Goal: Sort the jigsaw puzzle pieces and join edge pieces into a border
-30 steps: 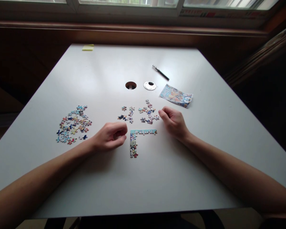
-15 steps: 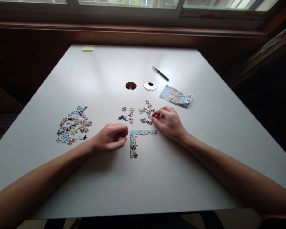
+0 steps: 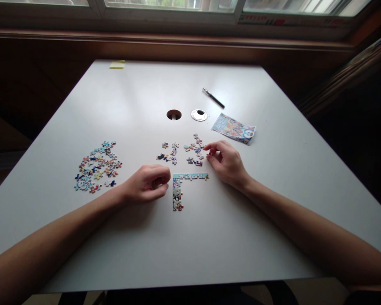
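Observation:
My right hand [image 3: 227, 163] rests at the right edge of a loose cluster of jigsaw pieces [image 3: 197, 149]. Its thumb and index finger are slightly apart, and a small reddish piece [image 3: 208, 154] shows between them, partly hidden by the hand. Curled into a loose fist, my left hand [image 3: 149, 183] lies on the table with no piece showing in it. Just right of it is a joined L-shaped puzzle section [image 3: 177, 192], with a light-blue top strip and a colourful left column. Another small group of pieces [image 3: 173, 153] lies beyond my left hand.
A larger heap of jigsaw pieces [image 3: 98, 167] spreads on the left of the white table [image 3: 190, 250]. Farther back are a printed picture sheet [image 3: 234, 128], a black pen [image 3: 213, 98], a round cable hole [image 3: 174, 115], its metal cover [image 3: 199, 115] and a yellow sticky note [image 3: 117, 64].
The thumb and index finger of my right hand have parted a little, and the hand has shifted slightly right, off the piece cluster. My left hand stays put.

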